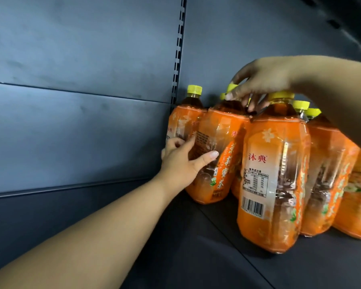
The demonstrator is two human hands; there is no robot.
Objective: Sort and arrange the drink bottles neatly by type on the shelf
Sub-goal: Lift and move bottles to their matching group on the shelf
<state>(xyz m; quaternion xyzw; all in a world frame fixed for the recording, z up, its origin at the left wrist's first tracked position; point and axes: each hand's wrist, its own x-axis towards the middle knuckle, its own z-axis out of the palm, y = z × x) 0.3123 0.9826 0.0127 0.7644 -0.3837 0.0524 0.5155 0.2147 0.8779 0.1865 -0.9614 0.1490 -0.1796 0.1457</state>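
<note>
Head view: left hand (181, 161) is gripping a tilted tea bottle (217, 142), right hand (263, 80) pinching its cap (232, 87); next, probably seating it upright on the shelf (196, 257).

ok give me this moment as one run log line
left hand: grips side of tea bottle | right hand: holds its capped top | other tea bottles: upright beside it

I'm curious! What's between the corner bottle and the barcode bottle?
Head view: another orange bottle, held by the left hand, stands between them.
</note>
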